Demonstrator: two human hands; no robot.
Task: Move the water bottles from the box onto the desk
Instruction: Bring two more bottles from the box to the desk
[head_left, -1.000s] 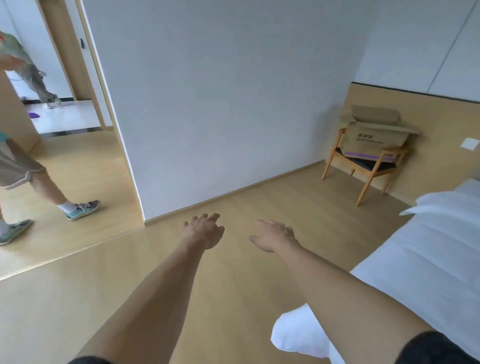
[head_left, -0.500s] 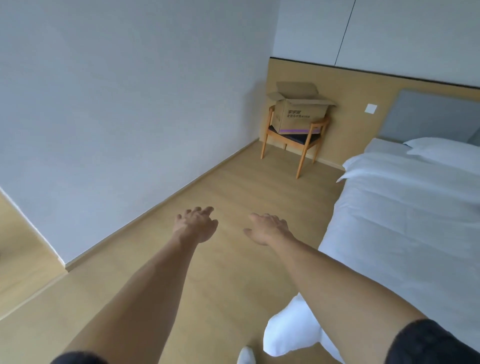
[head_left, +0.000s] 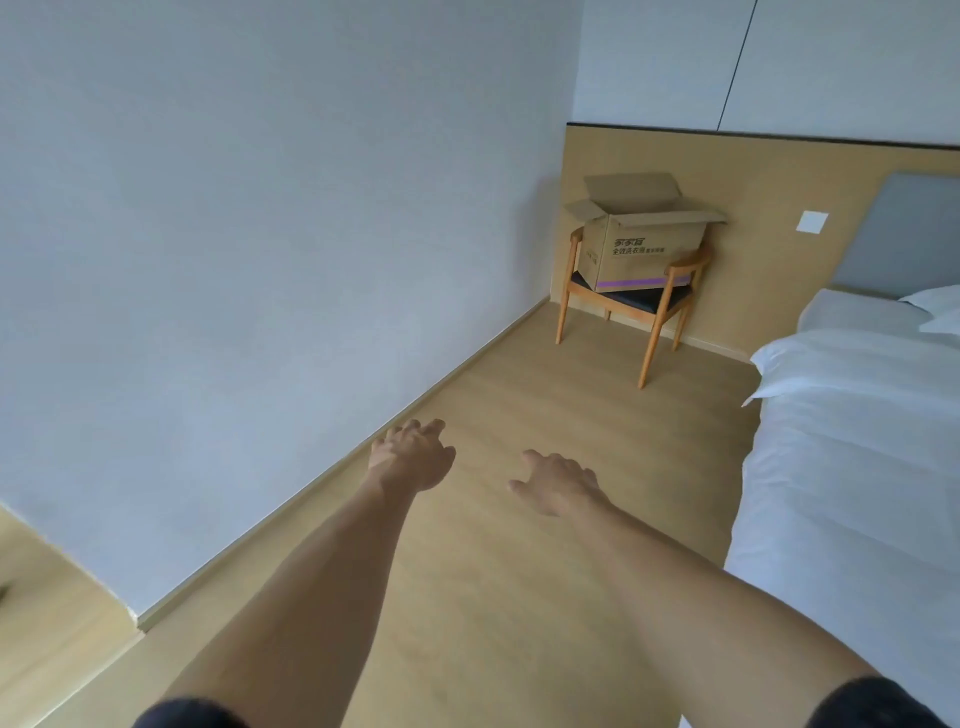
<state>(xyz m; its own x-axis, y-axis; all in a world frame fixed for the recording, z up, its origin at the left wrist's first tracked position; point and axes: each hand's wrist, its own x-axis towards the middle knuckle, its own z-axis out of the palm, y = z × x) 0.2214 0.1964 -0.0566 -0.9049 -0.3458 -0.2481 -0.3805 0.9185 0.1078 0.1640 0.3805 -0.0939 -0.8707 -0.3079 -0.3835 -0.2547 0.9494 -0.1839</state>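
Standing in a plain bedroom with a white wall on one side and a white bed (head_left: 852, 467) on the other, the person faces a cardboard box (head_left: 641, 249) with its flaps up on a wooden chair (head_left: 631, 306) in the far corner. It lies well ahead, slightly right of both outstretched hands across bare wood floor (head_left: 545, 395); neither bottles nor a tabletop show. Left hand (head_left: 413, 460) and right hand (head_left: 558, 486), the latter slightly nearer the box, have loose, spread fingers holding nothing.

Both forearms were bare from the elbows down to the left hand (head_left: 413, 460) and right hand (head_left: 556, 486). Short dark sleeves (head_left: 878, 706) ended at the upper arms. No watch or rings showed.
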